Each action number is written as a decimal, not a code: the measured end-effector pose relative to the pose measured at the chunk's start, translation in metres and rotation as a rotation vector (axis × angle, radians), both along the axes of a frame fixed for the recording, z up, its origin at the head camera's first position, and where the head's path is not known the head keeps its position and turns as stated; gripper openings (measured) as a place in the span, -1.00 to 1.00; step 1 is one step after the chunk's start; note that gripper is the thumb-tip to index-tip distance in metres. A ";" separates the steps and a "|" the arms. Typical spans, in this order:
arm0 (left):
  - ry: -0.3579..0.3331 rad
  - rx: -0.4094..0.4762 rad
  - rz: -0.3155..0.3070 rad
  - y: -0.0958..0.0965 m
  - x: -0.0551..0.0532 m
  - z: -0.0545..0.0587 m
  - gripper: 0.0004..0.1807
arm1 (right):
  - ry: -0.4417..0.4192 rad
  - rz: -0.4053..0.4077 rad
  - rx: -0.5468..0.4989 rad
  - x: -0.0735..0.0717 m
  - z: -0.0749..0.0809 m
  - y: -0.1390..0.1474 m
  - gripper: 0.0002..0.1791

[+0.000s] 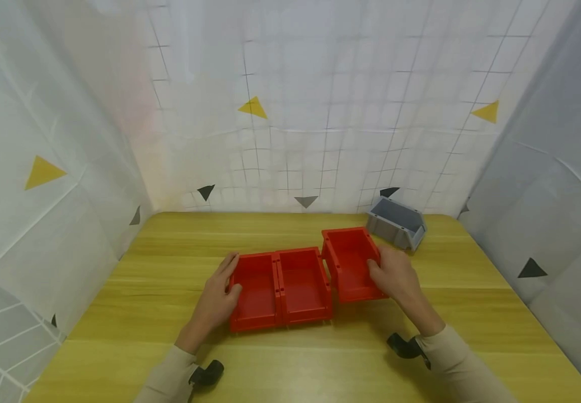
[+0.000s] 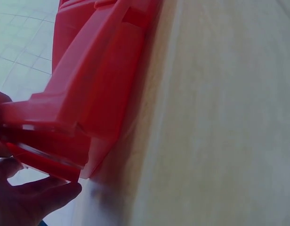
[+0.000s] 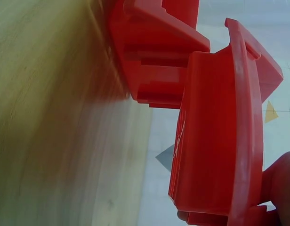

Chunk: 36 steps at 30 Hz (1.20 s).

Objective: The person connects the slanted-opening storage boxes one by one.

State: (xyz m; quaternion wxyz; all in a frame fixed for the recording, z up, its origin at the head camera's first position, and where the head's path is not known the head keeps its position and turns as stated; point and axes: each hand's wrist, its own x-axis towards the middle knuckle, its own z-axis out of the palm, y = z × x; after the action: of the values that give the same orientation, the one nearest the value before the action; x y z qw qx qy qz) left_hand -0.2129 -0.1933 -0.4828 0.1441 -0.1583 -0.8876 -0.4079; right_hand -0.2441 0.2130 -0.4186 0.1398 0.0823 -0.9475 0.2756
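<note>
Two red plastic storage bins, a left one (image 1: 254,291) and a middle one (image 1: 303,282), stand side by side and touching on the wooden table. My left hand (image 1: 218,294) grips the outer side wall of the left bin, thumb over the rim. A third red bin (image 1: 353,263) is held by my right hand (image 1: 396,272) at its right wall, thumb inside. That bin is tilted and raised off the table, close to the middle bin's right side. In the right wrist view the held bin (image 3: 211,136) hangs beside the middle bin (image 3: 159,61).
A grey storage bin (image 1: 396,223) stands at the back right of the wooden table (image 1: 290,369), behind my right hand. White sheets with grid lines and triangle marks (image 1: 305,112) enclose the table at the back and both sides.
</note>
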 end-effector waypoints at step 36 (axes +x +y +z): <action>-0.018 -0.004 -0.001 -0.001 -0.003 0.002 -0.25 | 0.023 -0.064 0.136 0.002 0.023 -0.019 -0.37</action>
State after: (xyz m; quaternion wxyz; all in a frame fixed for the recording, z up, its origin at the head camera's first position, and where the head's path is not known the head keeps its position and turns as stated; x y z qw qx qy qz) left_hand -0.2155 -0.1939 -0.4808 0.1357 -0.1552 -0.8896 -0.4076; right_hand -0.2423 0.1935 -0.3960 0.1536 0.0645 -0.9645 0.2048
